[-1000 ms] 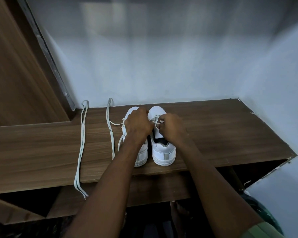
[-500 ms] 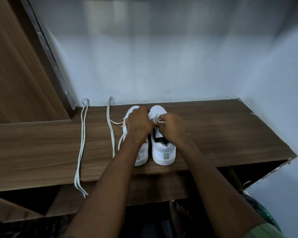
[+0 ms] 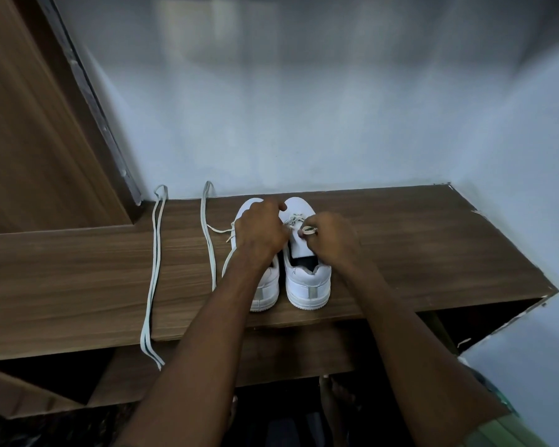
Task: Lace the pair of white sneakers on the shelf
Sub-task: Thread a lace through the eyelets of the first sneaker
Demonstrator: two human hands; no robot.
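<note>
Pair of white low-top sneakers (image 3: 307, 279) side by side mid wooden shelf (image 3: 433, 253), heels near, likely for easy eyelet reach

Right hand (image 3: 331, 240) pinches white lace (image 3: 309, 230) over right sneaker; left hand (image 3: 260, 230) curled above, grip unclear

Spare white flat lace (image 3: 152, 269) lies far left, overhanging near edge

Eyelets hidden by hands; left sneaker mostly covered

Lace (image 3: 308, 230) now looped around right-hand fingers (image 3: 313, 235)

A pale bluish wall (image 3: 304, 108) meets a brown wooden panel (image 3: 29, 140) at left, dimly lit.
</note>
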